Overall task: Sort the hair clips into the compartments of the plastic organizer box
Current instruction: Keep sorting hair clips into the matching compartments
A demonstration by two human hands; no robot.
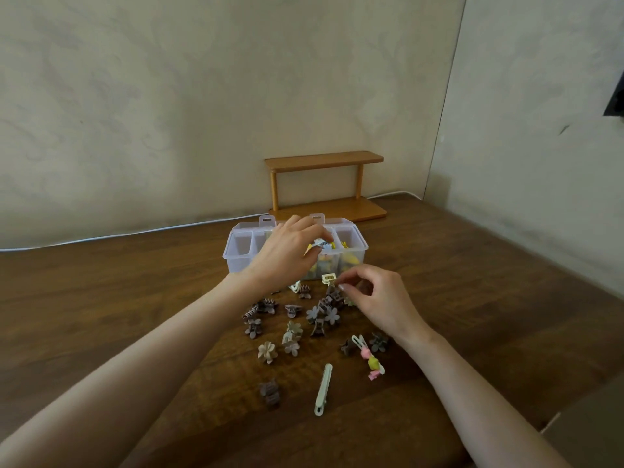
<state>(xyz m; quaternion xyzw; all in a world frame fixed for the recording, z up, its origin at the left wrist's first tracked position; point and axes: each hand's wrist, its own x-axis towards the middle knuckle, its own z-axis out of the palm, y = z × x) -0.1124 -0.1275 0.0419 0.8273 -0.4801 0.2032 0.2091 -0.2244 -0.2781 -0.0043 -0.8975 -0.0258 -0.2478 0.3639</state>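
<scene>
- The clear box (236,255) stands on the worktop (135,298).
- The left hand (287,251) hovers over the box's middle, its fingers curled and pinching a pale clip (319,244).
- The right hand (378,298), fingers curled, has its tips at a brown clip (333,293) just in front of the box; whether it grips is unclear.
- More clips (290,332) lie scattered in front of the box.

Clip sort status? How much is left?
Partway. Done: yellow clips sit in the box's right-side compartments; its left end looks empty. In hand: the left hand holds a small clip over the box; the right hand pinches a brown clip from the pile. Left: many loose clips on the table, including a long pale clip and a beaded clip.
</scene>
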